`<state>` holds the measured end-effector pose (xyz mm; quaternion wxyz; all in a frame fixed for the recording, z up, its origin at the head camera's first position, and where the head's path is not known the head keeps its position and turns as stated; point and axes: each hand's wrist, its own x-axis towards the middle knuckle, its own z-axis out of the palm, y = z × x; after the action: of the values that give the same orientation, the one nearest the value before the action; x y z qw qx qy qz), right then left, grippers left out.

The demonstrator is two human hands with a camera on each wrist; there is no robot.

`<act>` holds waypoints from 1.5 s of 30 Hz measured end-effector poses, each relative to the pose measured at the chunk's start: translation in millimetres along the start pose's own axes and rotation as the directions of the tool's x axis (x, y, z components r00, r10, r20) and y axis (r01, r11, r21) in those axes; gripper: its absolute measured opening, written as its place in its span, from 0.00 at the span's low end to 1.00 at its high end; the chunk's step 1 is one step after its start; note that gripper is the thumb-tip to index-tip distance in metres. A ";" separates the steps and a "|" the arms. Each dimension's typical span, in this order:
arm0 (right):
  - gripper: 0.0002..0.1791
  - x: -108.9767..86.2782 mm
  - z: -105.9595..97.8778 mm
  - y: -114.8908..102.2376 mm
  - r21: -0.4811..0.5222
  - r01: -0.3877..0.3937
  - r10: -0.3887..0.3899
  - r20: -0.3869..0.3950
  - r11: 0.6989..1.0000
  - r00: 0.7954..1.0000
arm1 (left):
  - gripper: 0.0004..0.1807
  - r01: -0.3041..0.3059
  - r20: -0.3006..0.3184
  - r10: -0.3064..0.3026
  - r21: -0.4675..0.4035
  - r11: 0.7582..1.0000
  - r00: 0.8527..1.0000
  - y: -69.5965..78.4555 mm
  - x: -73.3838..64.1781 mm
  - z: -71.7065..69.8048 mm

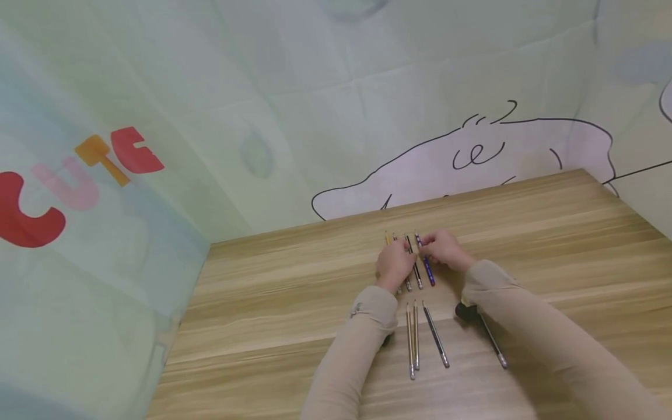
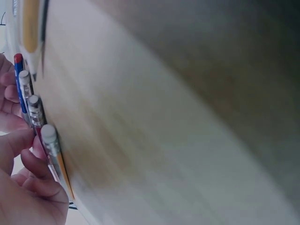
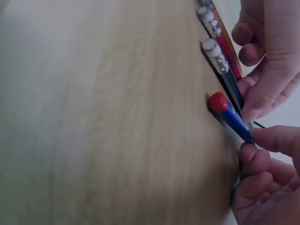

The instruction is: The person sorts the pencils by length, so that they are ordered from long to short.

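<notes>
In the head view, my right hand [image 1: 445, 249] pinches a blue pencil [image 1: 428, 271] with a red end. Thumb and fingertip meet around its side in the right wrist view, where the red end [image 3: 218, 101] faces the camera. My left hand [image 1: 395, 263] reaches over the row from the left, its thumb and finger pinching the black pencil [image 1: 417, 274] beside the blue one. Under that hand lie a maroon pencil [image 3: 228, 56] and a yellow pencil [image 2: 62, 171], both with white erasers. The row's points face away from me, and the two hands almost meet.
Nearer to me lie two brown pencils [image 1: 410, 344] side by side, a dark pencil [image 1: 437, 335], and another dark pencil [image 1: 493, 341] by the right sleeve. The wooden table [image 1: 262, 303] meets a printed cloth backdrop [image 1: 294, 146] behind and at the left.
</notes>
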<state>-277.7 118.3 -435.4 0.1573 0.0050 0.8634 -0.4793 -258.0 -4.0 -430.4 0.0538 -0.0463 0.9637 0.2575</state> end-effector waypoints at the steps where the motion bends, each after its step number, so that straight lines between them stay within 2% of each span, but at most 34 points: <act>1: 0.12 0.4 0.3 0.1 -0.006 0.006 -0.006 -0.004 1.000 1.000 | 0.12 0.001 0.000 -0.001 0.001 1.000 1.000 0.1 0.0 0.1; 12: 0.13 2.8 3.2 1.6 -0.108 0.055 -0.059 -0.040 0.993 0.997 | 0.12 -0.005 -0.011 0.006 0.025 1.000 1.000 0.4 0.2 0.3; 28: 0.15 1.7 3.3 2.0 -0.123 0.055 -0.062 -0.050 0.991 0.997 | 0.11 -0.010 0.003 0.010 0.022 1.000 1.000 0.5 -0.8 -1.3; 45: 0.14 3.6 3.0 6.0 -0.110 0.053 -0.059 -0.057 0.993 0.997 | 0.12 -0.004 -0.021 0.005 0.023 1.000 1.000 1.6 -2.2 -0.7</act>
<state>-279.4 118.5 -442.8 0.1178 -0.0134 0.8923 -0.4357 -256.1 -2.8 -428.7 0.0437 -0.0462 0.9672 0.2458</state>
